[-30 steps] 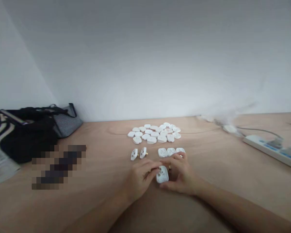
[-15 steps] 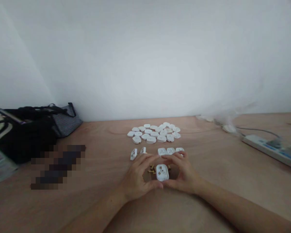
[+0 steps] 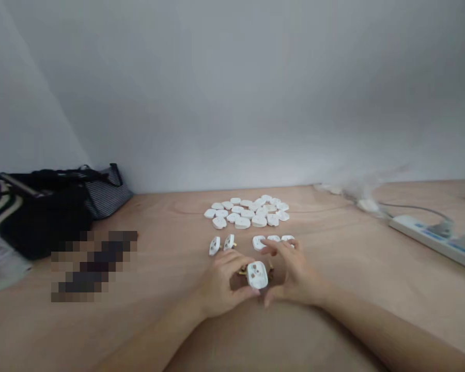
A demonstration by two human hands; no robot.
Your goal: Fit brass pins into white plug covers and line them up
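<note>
My left hand pinches a small white plug housing between thumb and fingers, just above the wooden table. Beside it on the right, my right hand has its fingers spread and its thumb close to the housing, gripping nothing. Small brass pins lie under the hands. Beyond the fingers stand two white plug parts with pins and a row of three white bases. Farther back lies a pile of several white covers.
A black and striped bag sits at the left against the wall, with a blurred dark object in front of it. A white power strip with a cable lies at the right. Papers are at the far left edge.
My right hand has let go of the white housing and opened its fingers. My left hand now holds the housing alone, turned slightly to the left.
</note>
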